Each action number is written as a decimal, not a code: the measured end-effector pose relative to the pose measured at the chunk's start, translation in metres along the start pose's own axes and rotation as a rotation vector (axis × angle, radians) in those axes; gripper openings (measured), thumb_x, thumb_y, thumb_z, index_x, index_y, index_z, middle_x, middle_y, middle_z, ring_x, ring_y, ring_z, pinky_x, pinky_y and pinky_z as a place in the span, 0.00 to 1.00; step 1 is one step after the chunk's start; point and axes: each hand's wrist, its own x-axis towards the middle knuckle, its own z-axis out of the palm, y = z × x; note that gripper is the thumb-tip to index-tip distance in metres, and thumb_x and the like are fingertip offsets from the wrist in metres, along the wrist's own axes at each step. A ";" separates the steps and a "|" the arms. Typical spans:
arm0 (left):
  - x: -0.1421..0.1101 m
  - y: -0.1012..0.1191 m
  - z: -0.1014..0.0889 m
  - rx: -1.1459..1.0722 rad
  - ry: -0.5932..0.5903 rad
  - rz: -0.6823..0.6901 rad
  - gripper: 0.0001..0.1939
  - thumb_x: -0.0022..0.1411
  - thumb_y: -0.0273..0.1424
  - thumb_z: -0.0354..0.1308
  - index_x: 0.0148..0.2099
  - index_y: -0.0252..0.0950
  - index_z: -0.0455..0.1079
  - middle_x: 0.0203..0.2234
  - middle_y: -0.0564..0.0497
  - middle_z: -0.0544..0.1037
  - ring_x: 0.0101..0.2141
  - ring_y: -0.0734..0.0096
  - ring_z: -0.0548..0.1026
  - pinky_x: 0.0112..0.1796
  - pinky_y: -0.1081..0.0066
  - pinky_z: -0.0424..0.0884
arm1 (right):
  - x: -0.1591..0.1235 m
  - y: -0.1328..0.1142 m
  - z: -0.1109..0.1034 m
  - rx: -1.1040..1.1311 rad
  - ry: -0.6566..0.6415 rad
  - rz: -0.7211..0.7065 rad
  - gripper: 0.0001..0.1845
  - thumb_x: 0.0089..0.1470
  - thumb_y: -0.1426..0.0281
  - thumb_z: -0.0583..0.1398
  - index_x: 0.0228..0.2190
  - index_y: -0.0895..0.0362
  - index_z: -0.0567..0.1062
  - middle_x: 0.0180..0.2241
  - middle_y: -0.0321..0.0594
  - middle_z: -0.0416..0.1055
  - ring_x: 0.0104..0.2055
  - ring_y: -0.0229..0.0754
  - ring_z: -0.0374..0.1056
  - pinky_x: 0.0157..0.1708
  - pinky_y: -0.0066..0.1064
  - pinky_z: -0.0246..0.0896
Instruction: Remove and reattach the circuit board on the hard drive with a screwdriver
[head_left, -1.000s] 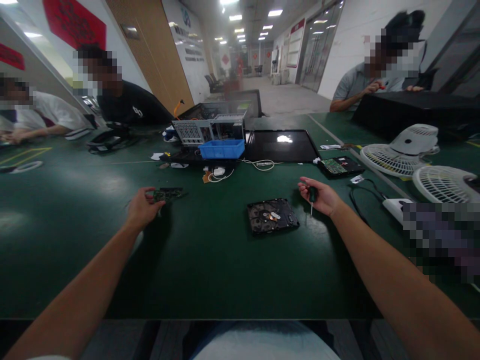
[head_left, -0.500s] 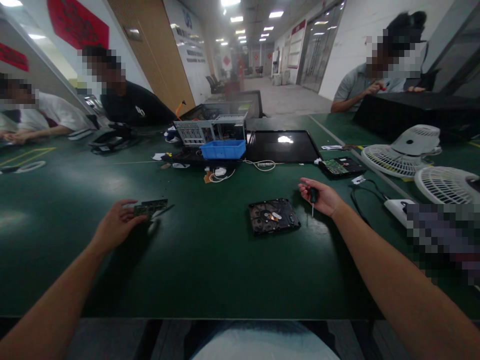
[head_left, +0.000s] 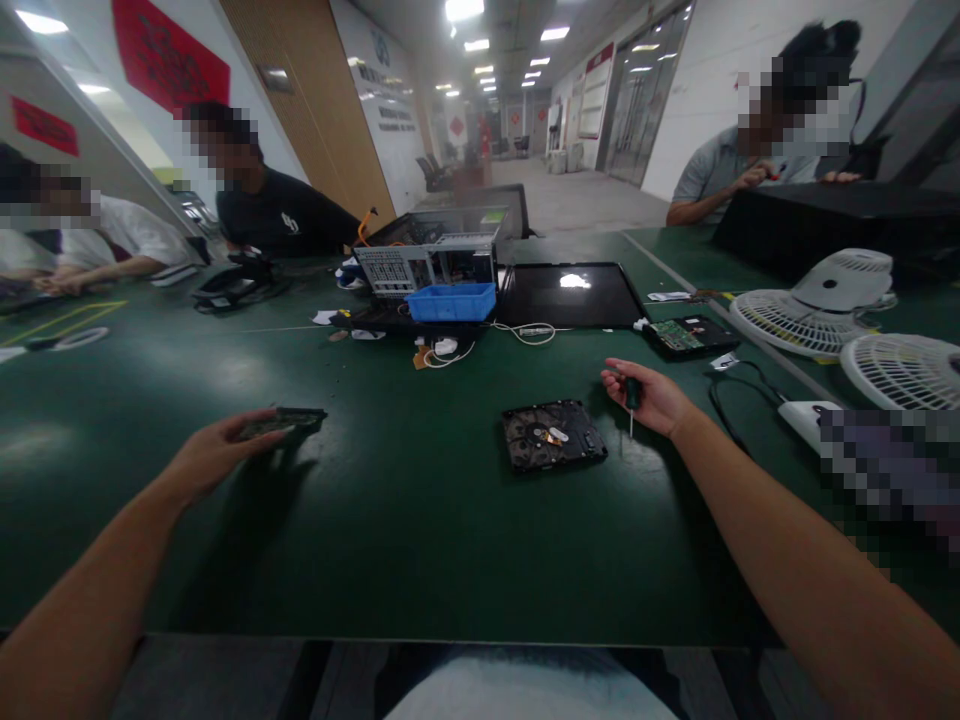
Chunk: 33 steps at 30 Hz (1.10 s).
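At the left, my left hand (head_left: 214, 450) is closed on a small circuit board (head_left: 304, 418), seen nearly edge-on and casting a shadow on the green table (head_left: 420, 540). My right hand (head_left: 651, 398) holds a screwdriver (head_left: 634, 394) by its dark handle, the thin shaft pointing down toward the table. Between the hands, nearer the right one, lies a black hard drive (head_left: 553, 436) with its underside up. Neither hand touches it.
Behind the drive stand an opened computer case (head_left: 420, 262), a blue tray (head_left: 451, 302) and a black panel (head_left: 570, 294). Another hard drive (head_left: 690, 335), white fans (head_left: 795, 315) and a power strip (head_left: 806, 415) lie to the right. Several people sit across the table.
My left hand has drawn slightly left and turned the circuit board from face-on to nearly edge-on. My right hand still holds the screwdriver; the view has shifted a little.
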 end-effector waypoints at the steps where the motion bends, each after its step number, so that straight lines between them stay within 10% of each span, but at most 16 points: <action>1: 0.003 -0.004 -0.001 -0.042 -0.014 0.042 0.38 0.44 0.66 0.66 0.54 0.56 0.75 0.43 0.63 0.84 0.45 0.66 0.80 0.45 0.71 0.74 | 0.000 0.000 0.000 0.000 -0.002 -0.001 0.13 0.57 0.79 0.62 0.45 0.60 0.76 0.36 0.49 0.78 0.32 0.38 0.74 0.28 0.26 0.78; 8: 0.040 -0.028 -0.005 0.312 -0.032 0.080 0.19 0.68 0.45 0.53 0.57 0.51 0.75 0.40 0.59 0.84 0.44 0.61 0.80 0.43 0.70 0.71 | 0.003 0.001 -0.002 -0.014 -0.018 -0.002 0.13 0.58 0.79 0.62 0.45 0.59 0.76 0.36 0.49 0.78 0.32 0.38 0.74 0.28 0.26 0.79; 22: 0.114 0.067 0.021 0.453 0.120 0.046 0.18 0.72 0.34 0.54 0.57 0.29 0.73 0.35 0.50 0.77 0.38 0.66 0.69 0.32 0.77 0.53 | 0.001 0.001 0.000 -0.035 0.002 -0.008 0.12 0.58 0.79 0.61 0.45 0.60 0.76 0.35 0.47 0.78 0.32 0.37 0.74 0.30 0.24 0.78; 33: 0.121 0.079 0.023 0.330 0.080 0.156 0.16 0.70 0.26 0.60 0.58 0.33 0.74 0.27 0.59 0.74 0.30 0.73 0.65 0.30 0.80 0.53 | 0.003 0.001 0.000 -0.034 0.006 -0.010 0.12 0.58 0.79 0.62 0.45 0.61 0.77 0.36 0.50 0.78 0.33 0.38 0.75 0.30 0.23 0.78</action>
